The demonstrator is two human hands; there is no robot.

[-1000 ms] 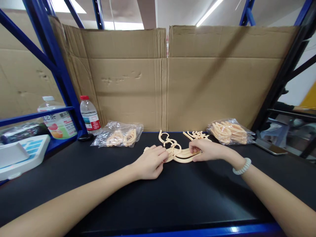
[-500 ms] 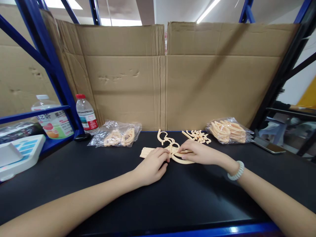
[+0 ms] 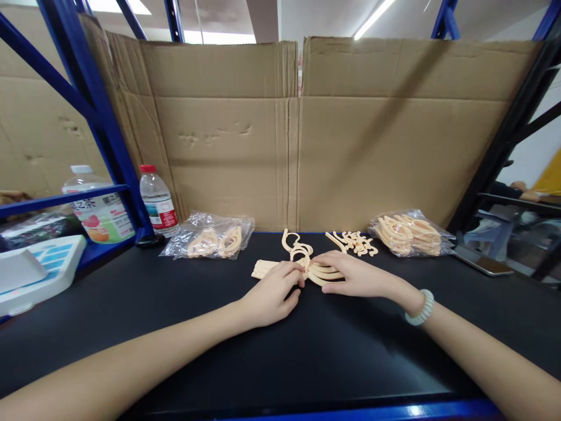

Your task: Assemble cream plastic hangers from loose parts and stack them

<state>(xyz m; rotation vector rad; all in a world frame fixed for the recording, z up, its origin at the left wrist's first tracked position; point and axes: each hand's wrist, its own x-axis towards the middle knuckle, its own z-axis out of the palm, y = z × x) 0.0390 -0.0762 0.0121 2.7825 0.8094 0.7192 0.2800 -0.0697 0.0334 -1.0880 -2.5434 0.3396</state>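
My left hand (image 3: pixel 274 295) lies on the dark tabletop with its fingers curled, their tips at the joint of several pale, wood-like curved pieces (image 3: pixel 322 273). What sits right under those tips is hidden. Beside its knuckles lie flat, straight strips (image 3: pixel 262 269) of the same pale colour. From the right, my right hand (image 3: pixel 355 273) reaches over the fanned curved pieces, fingers stretched onto them and thumb apart, near the lowest piece. Just beyond both hands are hook-shaped and S-shaped pieces (image 3: pixel 302 248) lying flat.
Small curly pieces (image 3: pixel 357 242) lie in a heap behind my right hand. Clear bags of pale parts stand left (image 3: pixel 210 238) and right (image 3: pixel 407 234). A phone (image 3: pixel 482 261), a red-capped bottle (image 3: pixel 158 202) and a white device (image 3: pixel 41 272) are at the sides. Cardboard (image 3: pixel 228 140) walls the back.
My right hand has shifted slightly; its thumb has moved off the lower curved piece, and the curved pieces now lie closer together in a fan. My left hand stays almost in place.
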